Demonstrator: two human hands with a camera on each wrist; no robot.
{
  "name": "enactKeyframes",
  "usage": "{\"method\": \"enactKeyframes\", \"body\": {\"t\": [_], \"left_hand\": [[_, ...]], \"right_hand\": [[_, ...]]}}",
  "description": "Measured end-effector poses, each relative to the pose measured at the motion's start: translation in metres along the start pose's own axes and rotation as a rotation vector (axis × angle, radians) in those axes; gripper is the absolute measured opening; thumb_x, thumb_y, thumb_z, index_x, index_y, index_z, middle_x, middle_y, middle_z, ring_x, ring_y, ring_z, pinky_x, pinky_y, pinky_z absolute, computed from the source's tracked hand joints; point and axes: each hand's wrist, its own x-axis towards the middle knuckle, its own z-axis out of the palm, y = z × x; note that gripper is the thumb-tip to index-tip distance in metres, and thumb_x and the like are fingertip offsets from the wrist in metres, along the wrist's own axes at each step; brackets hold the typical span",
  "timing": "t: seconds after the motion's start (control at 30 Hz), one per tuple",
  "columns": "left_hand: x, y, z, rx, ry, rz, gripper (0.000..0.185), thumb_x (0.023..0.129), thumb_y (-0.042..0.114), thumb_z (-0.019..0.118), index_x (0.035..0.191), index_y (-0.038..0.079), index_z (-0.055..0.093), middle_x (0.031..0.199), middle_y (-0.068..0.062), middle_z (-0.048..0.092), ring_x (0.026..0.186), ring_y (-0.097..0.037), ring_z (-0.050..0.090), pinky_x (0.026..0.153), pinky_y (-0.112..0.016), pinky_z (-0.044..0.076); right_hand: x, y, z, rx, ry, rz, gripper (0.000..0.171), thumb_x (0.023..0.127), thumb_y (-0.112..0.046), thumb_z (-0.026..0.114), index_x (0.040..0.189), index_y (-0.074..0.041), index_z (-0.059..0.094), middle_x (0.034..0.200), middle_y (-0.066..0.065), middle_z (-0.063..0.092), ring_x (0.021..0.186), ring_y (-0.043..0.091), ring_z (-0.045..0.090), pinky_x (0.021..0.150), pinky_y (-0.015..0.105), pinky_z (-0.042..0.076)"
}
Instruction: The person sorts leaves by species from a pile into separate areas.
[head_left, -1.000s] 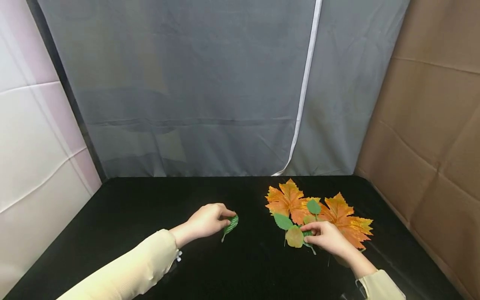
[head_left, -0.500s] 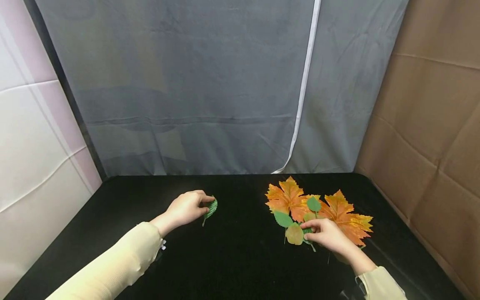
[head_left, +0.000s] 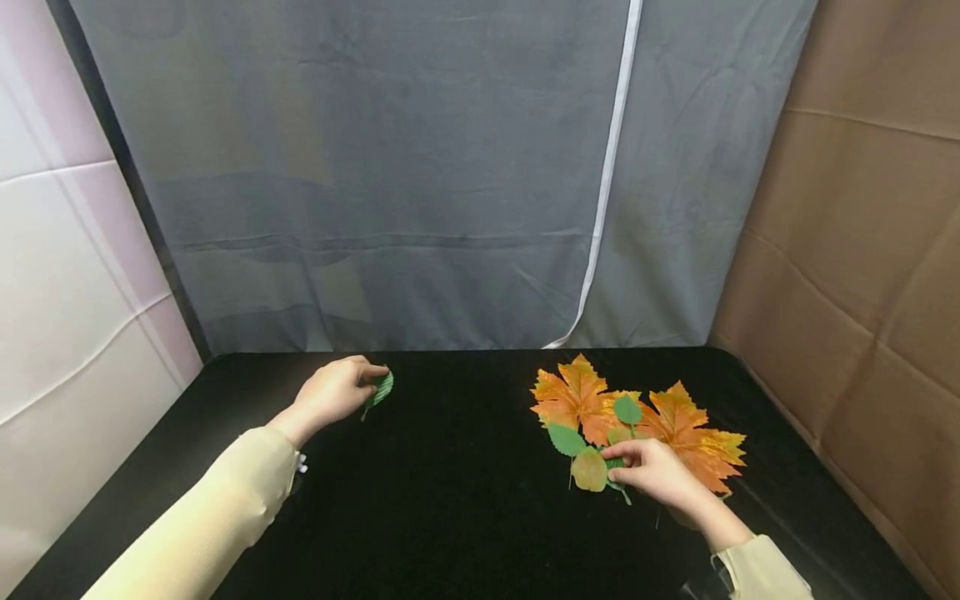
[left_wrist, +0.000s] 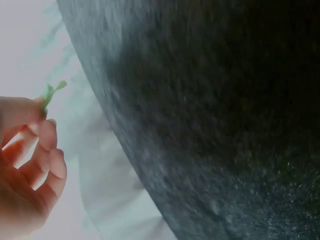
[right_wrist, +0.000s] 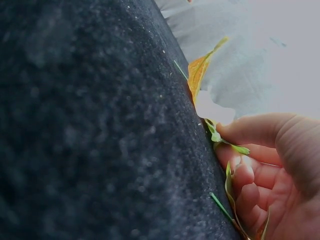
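Observation:
My left hand (head_left: 337, 390) pinches a small ribbed green leaf (head_left: 381, 389) just above the black table (head_left: 450, 517), at its far left. In the left wrist view only the leaf's stem (left_wrist: 50, 92) shows above my curled fingers (left_wrist: 42, 165). My right hand (head_left: 651, 468) rests on the near edge of a leaf pile and pinches a small green leaf (head_left: 617, 467) there. The pile holds two large orange maple leaves (head_left: 577, 400) (head_left: 693, 442), small green leaves (head_left: 565, 440) and a yellow-green round leaf (head_left: 589, 472). In the right wrist view my thumb and fingers (right_wrist: 260, 150) close on a green leaf (right_wrist: 225, 142).
A grey curtain (head_left: 420, 175) hangs behind the table. A white panel (head_left: 67, 275) stands at the left and brown cardboard (head_left: 870, 250) at the right. The pile sits on the table's right half.
My left hand has carried the ribbed green leaf from the table's middle toward the far left. My right hand has stayed on the pile.

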Motion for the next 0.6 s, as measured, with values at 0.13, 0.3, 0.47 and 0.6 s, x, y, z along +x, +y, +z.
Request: {"method": "enactKeyframes", "body": {"t": [0.13,0.3,0.47,0.6], "left_hand": [[0.003,-0.019,-0.001,-0.012,0.008,-0.039,0.037,0.086,0.005,0.058,0.122,0.006,0.068,0.105,-0.01,0.067,0.088,-0.025,0.062,0.07,-0.044,0.048],[0.006,-0.037,-0.001,-0.034,-0.013,-0.078,0.039,0.084,0.004,0.055,0.121,0.003,0.067,0.112,-0.017,0.066,0.085,-0.025,0.058,0.068,-0.041,0.044],[0.013,-0.044,0.003,-0.08,-0.033,-0.1,0.039,0.084,0.003,0.055,0.121,0.0,0.067,0.115,-0.022,0.065,0.083,-0.025,0.058,0.066,-0.038,0.042],[0.021,-0.044,0.007,-0.135,-0.028,-0.115,0.04,0.082,0.001,0.055,0.121,-0.001,0.066,0.112,-0.023,0.066,0.075,-0.024,0.054,0.061,-0.035,0.04]], "right_hand": [[0.0,0.001,0.0,0.002,-0.003,0.007,0.03,0.081,-0.01,0.074,0.109,0.002,0.07,0.072,0.0,0.049,0.058,0.01,0.041,0.051,0.023,0.036],[0.0,0.001,0.001,0.001,-0.01,-0.003,0.03,0.081,-0.01,0.074,0.108,0.002,0.07,0.072,0.0,0.049,0.059,0.011,0.042,0.051,0.023,0.036],[0.001,0.0,0.001,-0.011,-0.002,0.006,0.03,0.081,-0.01,0.073,0.109,0.0,0.071,0.072,0.0,0.049,0.058,0.01,0.041,0.051,0.023,0.036],[0.0,0.001,0.0,-0.006,-0.004,0.003,0.03,0.081,-0.01,0.073,0.108,0.001,0.071,0.072,0.0,0.049,0.058,0.01,0.041,0.051,0.023,0.036]]}}
